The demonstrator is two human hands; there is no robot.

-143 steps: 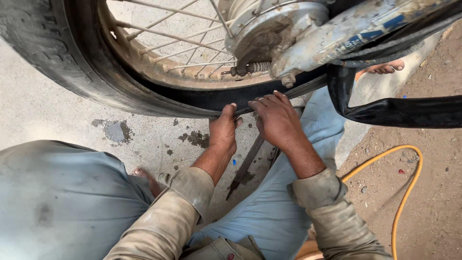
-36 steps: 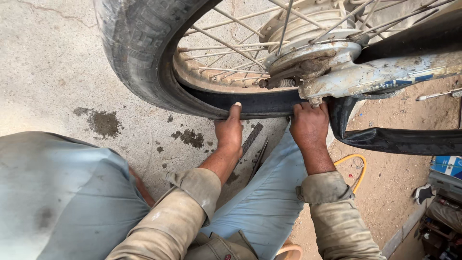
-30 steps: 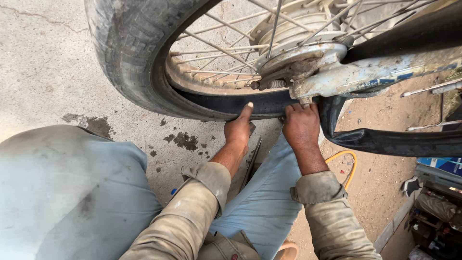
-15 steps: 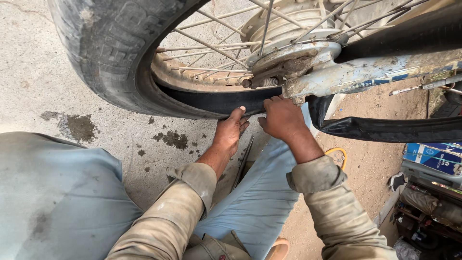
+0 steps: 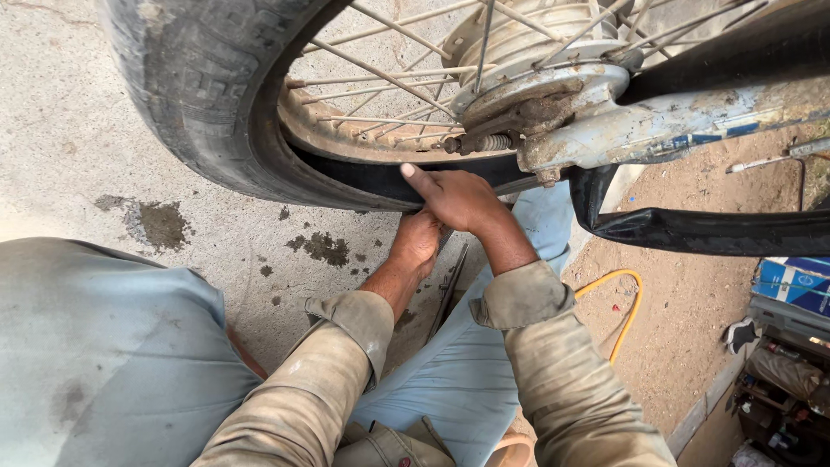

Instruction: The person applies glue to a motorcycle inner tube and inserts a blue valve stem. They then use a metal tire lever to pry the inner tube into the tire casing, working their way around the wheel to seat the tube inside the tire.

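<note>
A motorbike wheel fills the top of the view, with a worn black tyre (image 5: 186,78), a rusty rim (image 5: 346,143) and spokes. A black inner tube (image 5: 363,177) lies between tyre and rim. A loop of the inner tube (image 5: 709,229) hangs out to the right. My right hand (image 5: 462,199) presses on the tube at the wheel's bottom, one digit stretched out to the left and the others tucked at the rim. My left hand (image 5: 415,242) sits just below it against the tyre's lower edge, its fingers hidden under the right hand.
A flat metal lever (image 5: 450,290) lies on the ground between my knees. The bike's pale swingarm (image 5: 674,130) and hub (image 5: 527,52) sit above my hands. A yellow hose (image 5: 624,303) curves over the dirt at right, near a blue box (image 5: 791,281). Dark stains (image 5: 160,220) mark the concrete.
My right hand has slid left along the tube and now covers my left hand, which has dropped lower under the tyre. The view has shifted slightly.
</note>
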